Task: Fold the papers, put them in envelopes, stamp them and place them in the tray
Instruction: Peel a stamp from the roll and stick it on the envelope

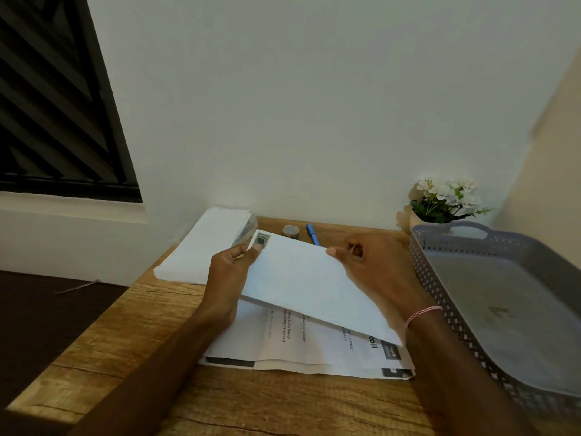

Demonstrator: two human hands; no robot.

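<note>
- Left hand (231, 272) pinches the envelope (311, 284) corner, thumb pressing the stamp (261, 240), likely to fix it.
- Right hand (374, 269) pinches the opposite edge, steadying it above the papers (314, 350).
- Tray (518, 309) waits right.

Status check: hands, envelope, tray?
Left hand pinches envelope at stamp corner; right hand grips its top edge. Envelope held above printed papers. Nothing between it and tray.

I found the bare wooden desk top (103, 357) open at the left and along the near edge. The grey perforated plastic tray (440, 287) walled off the right side. A white envelope stack (201, 247), small brownish round roll (290, 231), blue pen (312, 233) and white potted flowers (446, 196) crowded the back by the wall.
</note>
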